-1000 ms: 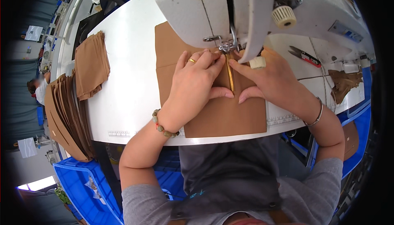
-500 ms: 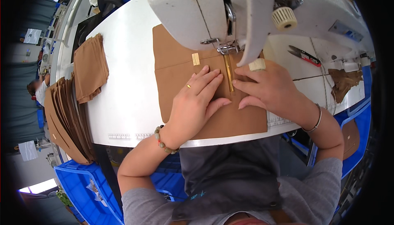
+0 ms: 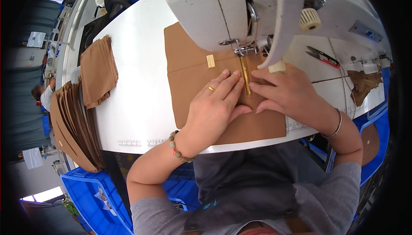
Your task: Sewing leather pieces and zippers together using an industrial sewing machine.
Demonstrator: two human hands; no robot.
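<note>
A flat brown fabric panel (image 3: 191, 90) lay on the white surface (image 3: 135, 59), partly under the white metal sewing machine (image 3: 210, 14).
The narrow gold metal zipper (image 3: 246, 79) lay on it between left hand (image 3: 213, 112) and right hand (image 3: 292, 92); stacked brown fabric pieces (image 3: 99, 73) lay left, black-and-red metal snips (image 3: 324, 57) right.

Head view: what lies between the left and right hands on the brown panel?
In the head view, the gold zipper lies between the left hand and the right hand; below its end, bare brown panel shows between the thumbs.
</note>
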